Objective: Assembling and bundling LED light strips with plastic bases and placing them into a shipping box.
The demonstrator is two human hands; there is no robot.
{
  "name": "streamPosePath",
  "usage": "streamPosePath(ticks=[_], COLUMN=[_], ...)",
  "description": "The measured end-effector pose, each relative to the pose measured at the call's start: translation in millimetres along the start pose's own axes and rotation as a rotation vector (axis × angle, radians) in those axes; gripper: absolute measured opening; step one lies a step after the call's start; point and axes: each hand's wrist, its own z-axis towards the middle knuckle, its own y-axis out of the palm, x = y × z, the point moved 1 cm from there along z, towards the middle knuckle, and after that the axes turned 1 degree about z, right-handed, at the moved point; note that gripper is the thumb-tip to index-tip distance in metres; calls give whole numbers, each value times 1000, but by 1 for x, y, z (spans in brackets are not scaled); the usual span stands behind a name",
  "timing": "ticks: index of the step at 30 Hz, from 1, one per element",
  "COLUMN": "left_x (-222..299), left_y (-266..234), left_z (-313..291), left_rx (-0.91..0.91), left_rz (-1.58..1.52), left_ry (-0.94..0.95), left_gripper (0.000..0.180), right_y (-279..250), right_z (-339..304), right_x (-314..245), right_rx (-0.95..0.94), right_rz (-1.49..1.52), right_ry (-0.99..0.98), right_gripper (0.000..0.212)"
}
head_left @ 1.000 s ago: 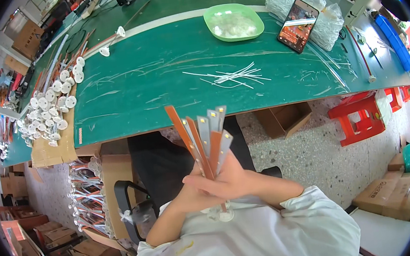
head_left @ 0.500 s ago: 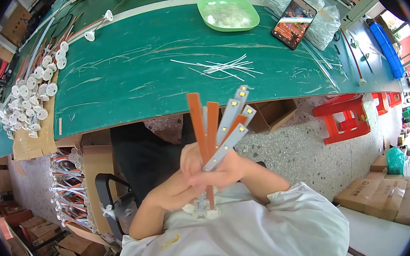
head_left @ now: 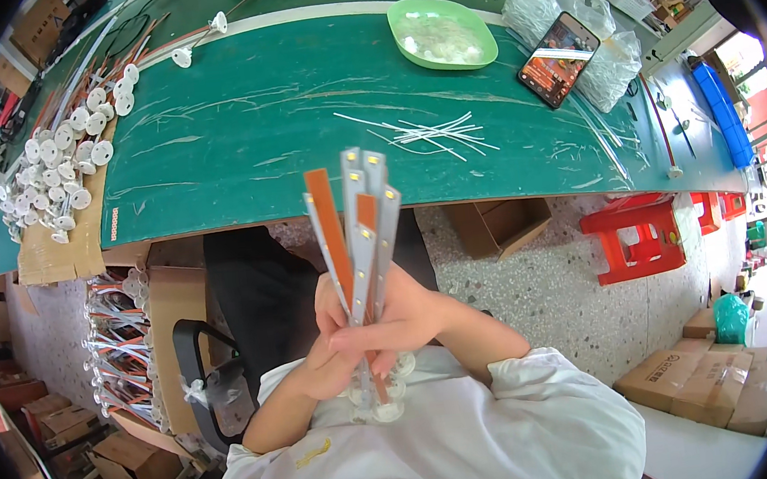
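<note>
In front of my chest I hold a bundle of LED light strips (head_left: 362, 260), fanned upright. Some strips show grey faces with small yellow LEDs, others orange-brown backs. My right hand (head_left: 400, 316) is closed around the bundle from the right. Lower on the left, my left hand (head_left: 329, 367) is closed against the same strips, its fingers partly hidden behind them. Clear-white round caps (head_left: 389, 412) sit at the strips' lower ends, close against my shirt.
Thin white ties (head_left: 433, 133) lie on the green table (head_left: 237, 152). Beyond them are a light-green bowl (head_left: 442, 35), a phone (head_left: 558, 61) and plastic bags (head_left: 612, 70). Capped strips (head_left: 63, 169) are heaped at left. A red stool (head_left: 633, 239) and an open carton (head_left: 500, 226) stand below.
The fanned strips have drawn closer together and turned more upright, their tops shifting left. Both hands remain closed on the bundle. The view has shifted slightly.
</note>
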Motion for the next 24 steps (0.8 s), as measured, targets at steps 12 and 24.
streamPosePath(ticks=[12,24], left_x=[9,22], left_y=[-3,16], left_z=[5,8], left_rx=[-184,156], left_rz=[-513,-51], left_ry=[38,42], left_gripper=[56,51], right_y=[-1,-10], right_z=[2,13], right_x=[-11,-31], right_rx=[47,35], right_rz=[-22,-673], right_ry=[49,-119], right_gripper=[10,21])
